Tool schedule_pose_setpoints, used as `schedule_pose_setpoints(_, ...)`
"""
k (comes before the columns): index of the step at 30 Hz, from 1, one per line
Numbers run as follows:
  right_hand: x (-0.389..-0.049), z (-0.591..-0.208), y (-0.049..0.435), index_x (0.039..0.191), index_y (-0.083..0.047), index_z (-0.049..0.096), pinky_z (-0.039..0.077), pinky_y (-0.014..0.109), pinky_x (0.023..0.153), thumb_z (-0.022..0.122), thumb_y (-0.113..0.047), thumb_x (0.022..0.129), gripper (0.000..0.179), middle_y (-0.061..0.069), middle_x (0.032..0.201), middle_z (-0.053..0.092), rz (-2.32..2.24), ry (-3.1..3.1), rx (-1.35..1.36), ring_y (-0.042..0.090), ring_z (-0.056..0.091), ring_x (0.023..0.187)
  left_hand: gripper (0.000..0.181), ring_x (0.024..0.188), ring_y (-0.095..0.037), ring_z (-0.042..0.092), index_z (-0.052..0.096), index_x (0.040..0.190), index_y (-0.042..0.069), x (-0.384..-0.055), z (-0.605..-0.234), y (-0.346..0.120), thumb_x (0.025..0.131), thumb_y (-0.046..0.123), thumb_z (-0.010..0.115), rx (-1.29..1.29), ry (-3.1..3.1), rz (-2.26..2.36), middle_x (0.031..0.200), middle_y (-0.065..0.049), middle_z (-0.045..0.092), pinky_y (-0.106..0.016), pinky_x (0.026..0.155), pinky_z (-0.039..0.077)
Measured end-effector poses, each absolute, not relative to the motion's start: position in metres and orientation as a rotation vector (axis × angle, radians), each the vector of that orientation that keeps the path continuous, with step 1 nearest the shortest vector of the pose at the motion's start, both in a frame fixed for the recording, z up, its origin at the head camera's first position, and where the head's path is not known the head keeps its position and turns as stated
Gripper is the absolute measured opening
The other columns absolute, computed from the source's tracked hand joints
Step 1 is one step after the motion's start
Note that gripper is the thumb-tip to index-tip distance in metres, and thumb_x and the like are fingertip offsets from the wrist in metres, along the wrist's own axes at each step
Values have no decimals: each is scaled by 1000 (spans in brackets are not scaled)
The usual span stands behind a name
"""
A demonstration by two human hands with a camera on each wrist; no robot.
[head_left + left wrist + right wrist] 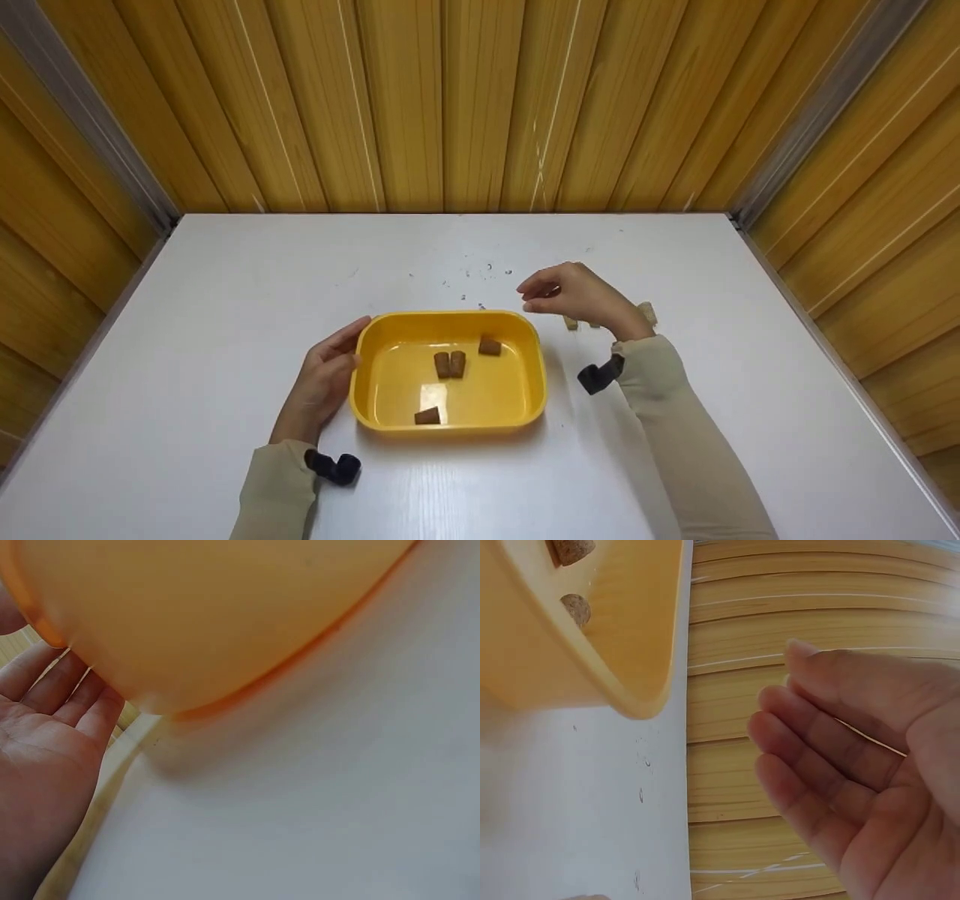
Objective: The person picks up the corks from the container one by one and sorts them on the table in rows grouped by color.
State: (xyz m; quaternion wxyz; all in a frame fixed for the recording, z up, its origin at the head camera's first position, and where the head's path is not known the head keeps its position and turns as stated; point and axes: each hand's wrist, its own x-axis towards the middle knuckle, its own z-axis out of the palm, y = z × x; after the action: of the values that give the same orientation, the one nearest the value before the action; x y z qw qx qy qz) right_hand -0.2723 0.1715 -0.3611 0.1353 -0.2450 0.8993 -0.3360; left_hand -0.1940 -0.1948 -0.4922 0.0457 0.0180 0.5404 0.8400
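Observation:
A yellow plastic tray sits on the white table, with several brown corks lying spread over its floor. At its left end my left hand holds the rim, fingers along the outer wall and thumb at the edge. The left wrist view has these fingers stretched under the rim. Above the tray's far right corner hovers my right hand, fingers gently bent, nothing between them. In the right wrist view its thumb stands close to the fingertips. Two corks show inside the tray there.
Pale corks lie on the table by the right wrist, partly covered by the hand and forearm. Small dark crumbs or marks dot the surface beyond the tray. Yellow wood-pattern panels wall the back and sides.

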Motion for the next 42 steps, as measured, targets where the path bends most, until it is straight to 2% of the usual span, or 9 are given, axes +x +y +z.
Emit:
schedule_pose_setpoints(6,-271,-364,157,113,-8,71,58,34,84,70,-18,87,28,9,105,72,-935,2554,-737,19,68,92,58,124,-15,54,41,142,-4,-194,-493,-195,86,-10,52,59,1646,2568,134,-1,58,-24,104,45)
schedule_pose_setpoints(18,-275,-381,134,116,-3,69,57,36,89,68,-17,88,31,9,109,72,-814,2516,-786,22,68,99,60,130,-17,50,39,145,0,-192,-493,-195,87,-8,52,79,1637,2532,142,-5,51,-27,107,42)
schedule_pose_setpoints(30,-274,-387,115,117,-3,69,55,35,91,69,-14,87,31,10,110,71,-677,2500,-734,21,67,101,60,129,-16,51,40,144,1,-194,-493,-195,86,-7,54,46,1631,2533,141,-3,53,-26,107,42)
schedule_pose_setpoints(39,-270,-390,106,113,-5,71,57,34,87,70,-14,86,28,8,106,72,-563,2481,-760,17,67,92,60,127,-15,53,41,143,-1,-194,-493,-195,85,-9,54,39,1620,2561,135,0,58,-24,106,43)
schedule_pose_setpoints(42,-270,-390,105,106,-6,73,55,29,79,70,-12,86,21,6,100,73,-505,2456,-796,12,62,81,59,126,-14,53,41,143,-2,-194,-493,-195,86,-9,53,41,1640,2552,136,-1,57,-24,105,44)
